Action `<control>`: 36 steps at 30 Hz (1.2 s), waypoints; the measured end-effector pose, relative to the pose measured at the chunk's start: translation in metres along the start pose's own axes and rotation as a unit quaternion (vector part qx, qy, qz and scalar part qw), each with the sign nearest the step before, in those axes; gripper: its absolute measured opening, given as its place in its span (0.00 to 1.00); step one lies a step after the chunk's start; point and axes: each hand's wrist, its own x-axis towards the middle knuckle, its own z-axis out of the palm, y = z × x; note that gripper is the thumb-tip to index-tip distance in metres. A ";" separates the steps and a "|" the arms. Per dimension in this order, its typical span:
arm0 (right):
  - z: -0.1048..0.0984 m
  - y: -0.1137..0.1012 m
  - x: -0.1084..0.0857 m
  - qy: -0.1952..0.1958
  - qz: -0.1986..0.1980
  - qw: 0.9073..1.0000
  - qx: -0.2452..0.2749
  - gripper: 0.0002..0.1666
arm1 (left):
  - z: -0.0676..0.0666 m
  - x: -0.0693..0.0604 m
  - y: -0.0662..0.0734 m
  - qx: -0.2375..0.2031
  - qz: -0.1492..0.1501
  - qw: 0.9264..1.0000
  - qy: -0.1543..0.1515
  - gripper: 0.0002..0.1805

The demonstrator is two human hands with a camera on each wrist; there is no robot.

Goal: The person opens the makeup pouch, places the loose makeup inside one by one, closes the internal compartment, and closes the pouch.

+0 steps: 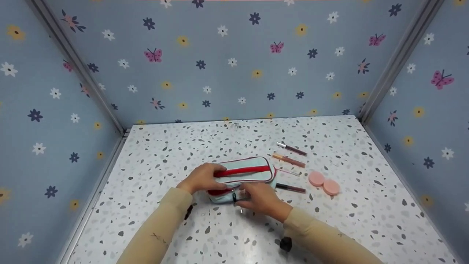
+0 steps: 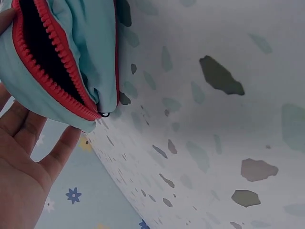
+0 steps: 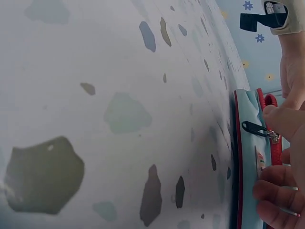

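A pale blue-green pouch [image 1: 259, 176] with red trim and a red strap lies in front of the person. Its red zipper [image 2: 62, 52] is parted at one end, with a dark inside showing in the left wrist view. The left hand [image 1: 202, 178] grips the pouch's left end; in its wrist view the fingers of that hand [image 2: 24, 162] are against the fabric edge. At the front side, the right hand [image 1: 262, 198] holds the pouch, its thumb near the zipper. The black zipper pull [image 3: 253, 128] hangs beside that thumb in the right wrist view.
Right of the pouch lie several slim cosmetic tubes, among them an orange-capped one [image 1: 289, 160] and a black-capped one [image 1: 291, 188]. Farther right sit two round pink pieces [image 1: 316, 178], side by side. Patterned walls [image 1: 227, 80] enclose the speckled table [image 1: 154, 146] at back and sides.
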 end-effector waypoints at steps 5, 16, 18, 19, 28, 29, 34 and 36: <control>0.004 -0.003 0.006 -0.006 0.016 1.000 0.012 0.23 | 0.000 0.001 0.002 0.003 -0.005 1.000 -0.002 0.38; 0.007 -0.011 0.018 -0.011 0.046 0.999 0.016 0.15 | -0.003 0.003 0.005 -0.002 -0.022 1.000 -0.009 0.37; 0.008 -0.011 0.019 -0.017 0.046 0.999 0.016 0.14 | -0.003 0.003 0.005 -0.002 -0.023 1.000 -0.008 0.37; 0.008 -0.012 0.020 -0.019 0.045 0.999 0.016 0.14 | -0.003 0.003 0.005 -0.002 -0.023 1.000 -0.007 0.37; 0.011 -0.010 0.021 -0.012 0.033 0.999 0.041 0.06 | -0.001 0.001 0.005 -0.001 -0.019 1.000 -0.005 0.38; 0.010 -0.009 0.021 -0.010 0.033 0.998 0.052 0.05 | 0.000 0.001 0.005 0.000 -0.019 1.000 -0.005 0.38; 0.007 -0.008 0.018 0.006 0.032 0.996 0.087 0.03 | 0.001 0.000 0.002 0.003 0.002 1.000 -0.007 0.37; 0.007 -0.007 0.016 0.014 0.031 0.996 0.086 0.02 | 0.000 -0.001 0.001 0.004 0.012 1.000 -0.008 0.37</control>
